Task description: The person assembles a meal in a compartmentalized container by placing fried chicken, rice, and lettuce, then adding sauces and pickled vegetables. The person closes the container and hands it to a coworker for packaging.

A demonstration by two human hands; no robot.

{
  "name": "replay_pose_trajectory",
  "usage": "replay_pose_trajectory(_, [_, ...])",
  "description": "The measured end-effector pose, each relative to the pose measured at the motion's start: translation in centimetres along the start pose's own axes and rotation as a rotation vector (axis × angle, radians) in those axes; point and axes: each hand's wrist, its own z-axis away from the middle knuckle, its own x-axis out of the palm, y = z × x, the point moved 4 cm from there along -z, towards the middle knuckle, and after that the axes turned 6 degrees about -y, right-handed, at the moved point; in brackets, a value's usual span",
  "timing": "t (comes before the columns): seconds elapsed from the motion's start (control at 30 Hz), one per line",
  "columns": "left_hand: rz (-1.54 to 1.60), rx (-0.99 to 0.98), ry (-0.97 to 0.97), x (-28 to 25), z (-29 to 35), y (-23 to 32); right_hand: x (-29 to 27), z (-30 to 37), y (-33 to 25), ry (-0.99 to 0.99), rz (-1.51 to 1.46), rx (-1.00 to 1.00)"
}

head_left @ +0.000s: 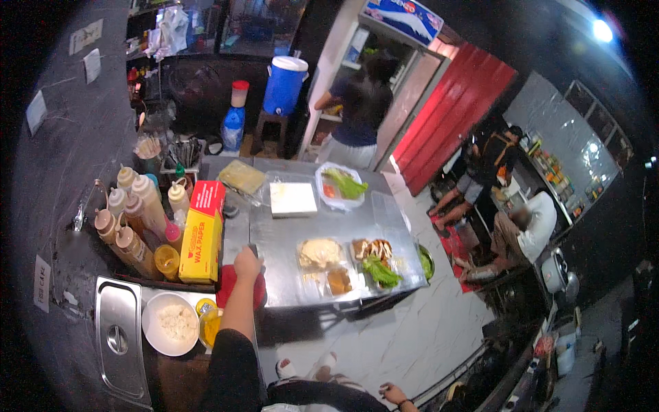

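Over a red cloth (259, 291) at the left edge of the steel table, my left hand (247, 264) is closed. A short dark piece juts out past its fingers, too small to name. My right hand (393, 393) hangs low by my body, off the table, fingers loosely apart and nothing seen in it. Farther right on the table is a clear container (320, 255) with a pale creamy filling and a brown piece in front. Beside it, another clear container (379, 262) holds sauced food and green lettuce (382, 273).
A yellow and red wax paper box (202, 233) stands by several squeeze bottles (141, 206). A white bowl (169, 324) sits beside a steel lid (120, 340). Farther back lie a white square stack (293, 199) and a lettuce tub (341, 186). A person (357, 103) faces the fridge; two others are at right.
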Motion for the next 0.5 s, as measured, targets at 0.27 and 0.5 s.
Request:
replay_pose_trajectory(0.27, [-0.295,-0.022,-0.241,-3.6,6.7,1.5,2.5,-0.7,-1.3,-0.104,0.180,-0.029])
replay_pose_trajectory(0.5, [-0.504,-0.068,-0.110,1.1,8.0,-5.4,-2.1,-7.4,-1.0,-0.110,0.116,-0.133])
